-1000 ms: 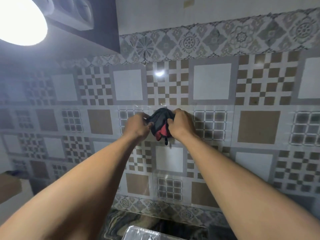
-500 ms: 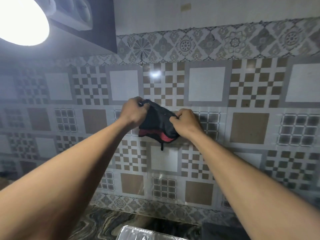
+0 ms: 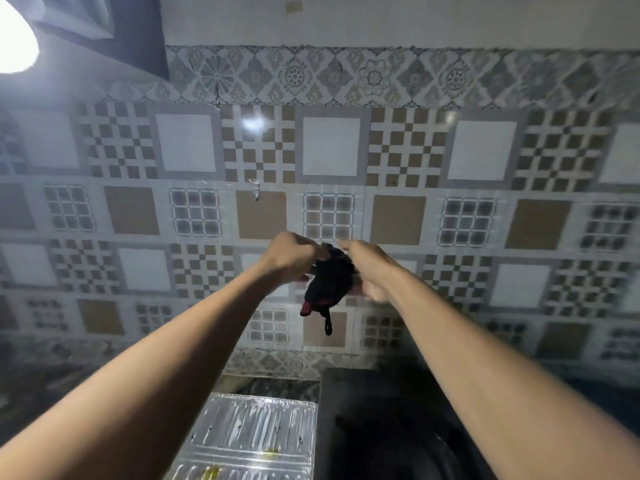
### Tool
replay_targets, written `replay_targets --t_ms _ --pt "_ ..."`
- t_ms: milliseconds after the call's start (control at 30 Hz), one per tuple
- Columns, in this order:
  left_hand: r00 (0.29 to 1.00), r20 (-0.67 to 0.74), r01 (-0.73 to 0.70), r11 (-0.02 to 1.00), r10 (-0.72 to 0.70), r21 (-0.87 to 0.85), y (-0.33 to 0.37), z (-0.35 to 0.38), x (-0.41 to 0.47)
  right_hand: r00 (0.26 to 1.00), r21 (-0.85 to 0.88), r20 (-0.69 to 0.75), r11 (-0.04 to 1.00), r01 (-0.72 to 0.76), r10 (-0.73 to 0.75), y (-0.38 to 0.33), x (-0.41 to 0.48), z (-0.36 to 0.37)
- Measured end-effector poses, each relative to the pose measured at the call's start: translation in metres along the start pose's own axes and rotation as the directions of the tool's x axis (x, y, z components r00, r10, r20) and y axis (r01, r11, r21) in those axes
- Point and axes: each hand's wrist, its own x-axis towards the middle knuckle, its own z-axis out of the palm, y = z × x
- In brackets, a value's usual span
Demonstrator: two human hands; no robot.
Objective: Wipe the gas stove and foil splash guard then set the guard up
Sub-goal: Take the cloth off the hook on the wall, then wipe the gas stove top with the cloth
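A dark cloth with a red edge (image 3: 329,284) hangs in the air in front of the tiled wall. My left hand (image 3: 289,259) and my right hand (image 3: 369,271) both grip its top, one on each side, and a short loop dangles below it. The ribbed foil splash guard (image 3: 252,434) lies flat on the counter at the bottom, with yellowish spots near its front. To its right sits the black gas stove (image 3: 374,427), partly hidden by my right forearm.
A small hook (image 3: 255,188) is fixed on the patterned tile wall (image 3: 467,220) above my hands. A bright lamp (image 3: 14,39) glares at the top left beside a dark cabinet (image 3: 138,32). Dark marbled counter (image 3: 277,386) shows behind the guard.
The cloth has come off the wall hook and both hands have brought it down and away from the wall. The view has tilted down, showing the guard and stove.
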Motion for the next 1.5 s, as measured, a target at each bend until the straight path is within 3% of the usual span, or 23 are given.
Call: replay_targets --t_ms 167,267,333,467,633,733,800,900,1067,1200,1500 --pt "0.977 0.183 0.124 0.991 -0.113 -0.048 -0.011 0.055 -0.026 0.989 -0.111 -0.111 0.987 -0.113 0.100 0.043 -0.025 -0.044" --pt "0.975 0.195 0.099 0.995 -0.104 0.033 -0.030 0.080 -0.031 0.979 -0.255 -0.179 0.957 -0.137 0.093 0.066 -0.034 -0.070" --pt "0.979 0.197 0.005 0.977 -0.048 0.215 -0.049 0.093 -0.031 0.981 -0.374 -0.185 0.920 -0.118 0.051 0.079 -0.036 -0.084" --pt "0.971 0.238 -0.125 0.776 -0.033 0.618 -0.105 0.113 -0.029 0.989 -0.599 -0.137 0.799 -0.042 -0.051 0.105 -0.028 -0.099" --pt "0.958 0.271 -0.161 0.602 -0.096 0.782 -0.170 0.120 -0.024 0.971 -0.709 -0.066 0.695 0.117 -0.231 0.131 -0.007 -0.092" --pt "0.938 0.311 -0.191 0.523 -0.153 0.831 -0.197 0.121 -0.030 0.965 -0.771 0.154 0.586 0.251 -0.211 0.142 0.001 -0.082" --pt "0.931 0.316 -0.171 0.548 -0.182 0.819 -0.206 0.120 -0.034 0.949 -0.818 0.310 0.495 0.293 -0.051 0.152 0.003 -0.077" --pt "0.946 0.292 -0.127 0.670 -0.140 0.732 -0.210 0.123 -0.045 0.928 -0.861 0.356 0.427 0.277 0.114 0.166 0.004 -0.075" --pt "0.947 0.293 -0.114 0.708 -0.136 0.697 -0.212 0.134 -0.071 0.955 -0.852 0.297 0.452 0.263 0.005 0.183 0.022 -0.065" --pt "0.942 0.269 -0.044 0.719 -0.202 0.693 -0.214 0.137 -0.072 0.898 -0.822 0.412 0.488 0.293 0.156 0.204 0.035 -0.047" --pt "0.934 0.268 -0.039 0.680 -0.235 0.733 -0.215 0.142 -0.073 0.778 -0.744 0.604 0.469 0.475 0.170 0.209 0.050 -0.040"
